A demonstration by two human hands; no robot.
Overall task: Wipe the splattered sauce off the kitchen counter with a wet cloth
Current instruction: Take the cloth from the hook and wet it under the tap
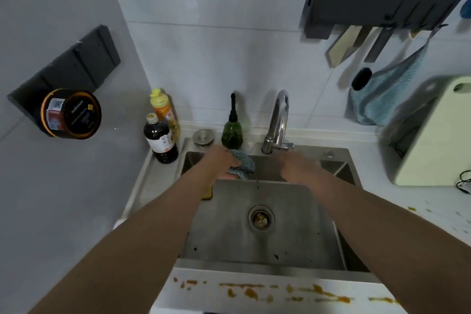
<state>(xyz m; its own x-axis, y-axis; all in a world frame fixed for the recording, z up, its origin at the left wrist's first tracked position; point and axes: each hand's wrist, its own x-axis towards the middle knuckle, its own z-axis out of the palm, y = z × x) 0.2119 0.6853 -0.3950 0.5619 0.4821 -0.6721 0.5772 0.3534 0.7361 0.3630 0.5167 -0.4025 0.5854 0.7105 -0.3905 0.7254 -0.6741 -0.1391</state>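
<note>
left hand (pixel 224 163) holds the blue cloth (pixel 243 164) bunched up over the sink (pixel 254 242), just left of the faucet (pixel 277 122), right hand (pixel 295 168) below the faucet (too blurry to tell its fingers), sauce (pixel 254 293) on the counter edge (pixel 229 301) in front of the sink

The sink (pixel 267 237) is seen as brushed metal with a dull, matt sheen, while the tap (pixel 279 120) is polished metal, brightly glossy. A waffle-textured blue-grey cloth (pixel 243 164) is held in the grip of the left hand (pixel 224 163). The worktop (pixel 267 293) is shown as smooth and white, marked with wet orange sauce (pixel 251 293). The wall tiles (pixel 216 58) are glazed and reflective. A matt dark plastic knife rack (pixel 377 7) is mounted above.
</note>
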